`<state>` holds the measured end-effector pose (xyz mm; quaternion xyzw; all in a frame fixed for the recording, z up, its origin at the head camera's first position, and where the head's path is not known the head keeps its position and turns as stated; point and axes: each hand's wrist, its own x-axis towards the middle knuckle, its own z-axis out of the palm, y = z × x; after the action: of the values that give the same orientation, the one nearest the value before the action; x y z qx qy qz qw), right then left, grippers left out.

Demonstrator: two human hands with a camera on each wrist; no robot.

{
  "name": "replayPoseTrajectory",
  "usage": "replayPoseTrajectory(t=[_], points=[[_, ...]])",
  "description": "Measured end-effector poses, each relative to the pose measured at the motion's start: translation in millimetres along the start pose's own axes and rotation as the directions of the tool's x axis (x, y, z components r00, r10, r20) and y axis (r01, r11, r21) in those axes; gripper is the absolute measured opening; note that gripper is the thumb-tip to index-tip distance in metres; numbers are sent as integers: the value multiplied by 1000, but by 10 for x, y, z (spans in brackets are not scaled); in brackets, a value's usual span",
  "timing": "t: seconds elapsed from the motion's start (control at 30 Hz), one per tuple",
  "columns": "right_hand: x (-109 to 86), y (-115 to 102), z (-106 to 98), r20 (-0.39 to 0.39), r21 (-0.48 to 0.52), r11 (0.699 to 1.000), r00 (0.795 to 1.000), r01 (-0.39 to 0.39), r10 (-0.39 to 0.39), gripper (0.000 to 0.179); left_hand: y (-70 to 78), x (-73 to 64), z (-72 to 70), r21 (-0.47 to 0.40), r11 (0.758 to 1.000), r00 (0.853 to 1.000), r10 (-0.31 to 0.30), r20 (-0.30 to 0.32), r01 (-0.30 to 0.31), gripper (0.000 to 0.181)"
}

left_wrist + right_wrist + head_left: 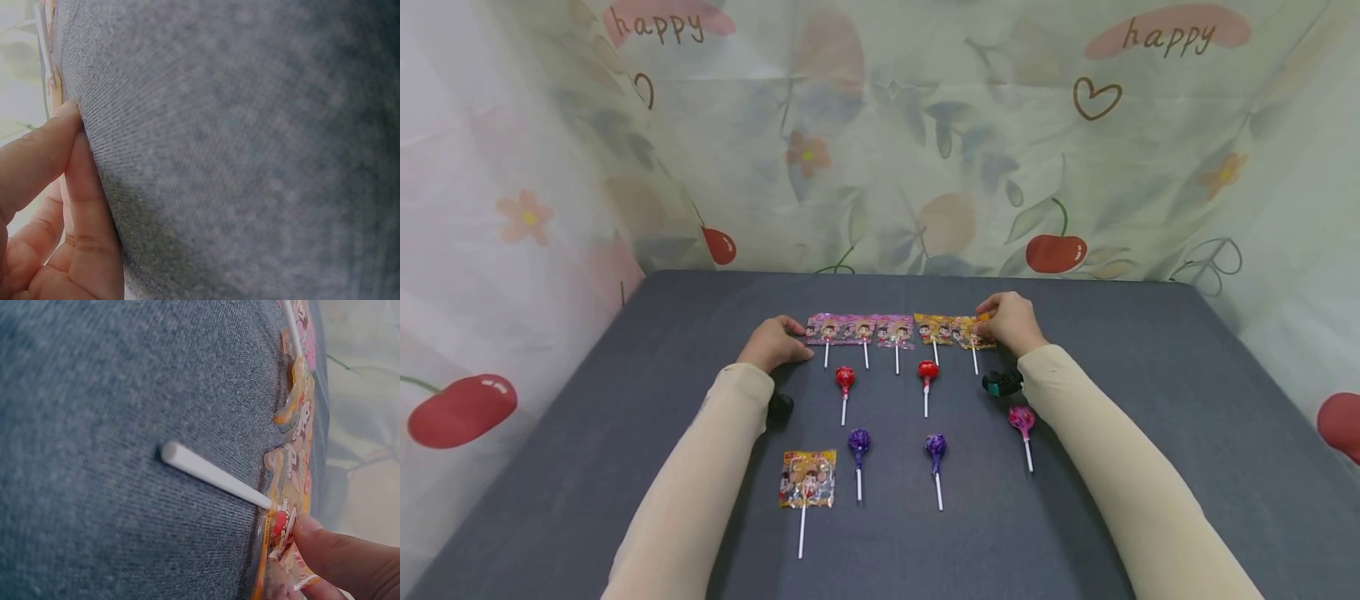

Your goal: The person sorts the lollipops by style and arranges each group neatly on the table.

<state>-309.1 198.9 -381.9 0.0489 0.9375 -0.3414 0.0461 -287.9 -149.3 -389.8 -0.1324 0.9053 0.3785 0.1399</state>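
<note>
Nearest to us on the dark bench, a yellow-wrapped lollipop lies with its head away and its stick towards us, tipped slightly left. Beyond it we see two purple lollipops side by side, sticks likewise towards us; a pink lollipop lies to the right, its stick angled slightly rightward. Two red lollipops come next, well apart, their long axes nearly straight towards us.

At the far side runs a row: three pink packets on the left, then a yellow packet and the end packet on the right. We see the right hand pinching the end packet by its outer side between thumb and fingers; its long axis points towards us, stick nearest, with a slight rightward lean. The left hand rests at the row's left end, thumb and fingers parted and released, beside the outermost pink packet; whether they touch it we cannot tell.

The right fingers hide part of the end packet, and the forearms are cut off by the lower edge. In the left wrist view, blurred cloth fills most of the field. Behind the bench hangs a printed curtain.
</note>
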Motion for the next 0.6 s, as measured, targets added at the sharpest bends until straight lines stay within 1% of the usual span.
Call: replayPoseTrajectory(t=[0.2, 0.43, 0.6], points=[[-18, -6, 9, -10, -30, 1000, 1000, 6, -7, 33, 3, 8, 2, -2, 1000, 1000, 2, 4, -2, 39], [-1, 47, 14, -5, -19, 1000, 1000, 20, -21, 36, 9, -13, 2, 5, 1000, 1000, -14, -5, 14, 39], [-6, 23, 24, -14, -25, 999, 1000, 25, -26, 45, 16, -14, 0, 17, 1000, 1000, 0, -5, 0, 38]])
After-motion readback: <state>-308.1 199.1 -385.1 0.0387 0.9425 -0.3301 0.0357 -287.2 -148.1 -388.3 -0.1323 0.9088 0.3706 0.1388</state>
